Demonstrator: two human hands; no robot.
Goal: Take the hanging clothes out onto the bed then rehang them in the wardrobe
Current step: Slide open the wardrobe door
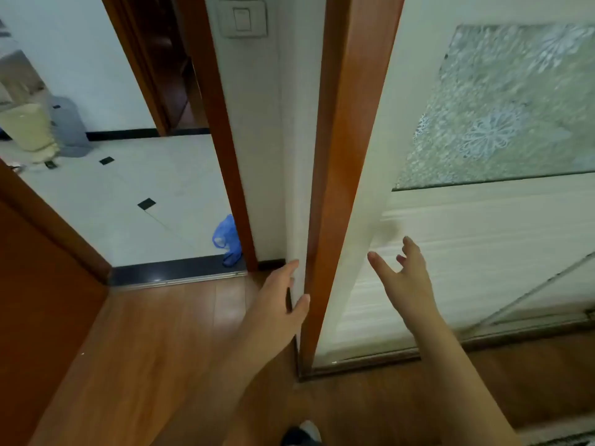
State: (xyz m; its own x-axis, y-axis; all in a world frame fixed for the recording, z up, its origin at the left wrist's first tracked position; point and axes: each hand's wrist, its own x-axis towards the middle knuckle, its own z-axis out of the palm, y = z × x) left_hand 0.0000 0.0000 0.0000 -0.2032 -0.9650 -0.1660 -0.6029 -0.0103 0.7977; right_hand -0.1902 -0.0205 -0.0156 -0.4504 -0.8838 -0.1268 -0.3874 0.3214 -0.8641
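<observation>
The wardrobe's sliding door (467, 239) fills the right of the head view: a white panel with a frosted flower-pattern glass pane (502, 104) and a brown wooden frame edge (338, 175). My left hand (277, 304) is at the wardrobe's left edge, fingers curled round the white side panel next to the frame. My right hand (405, 278) hovers with fingers spread just in front of the white door panel, holding nothing. No clothes, hangers or bed are in view; the wardrobe's inside is hidden.
A room doorway opens at left onto a white tiled floor (135, 194). The brown room door (38, 284) stands open at the left edge. A blue plastic bag (227, 239) lies by the doorframe. A light switch (243, 19) is on the wall above.
</observation>
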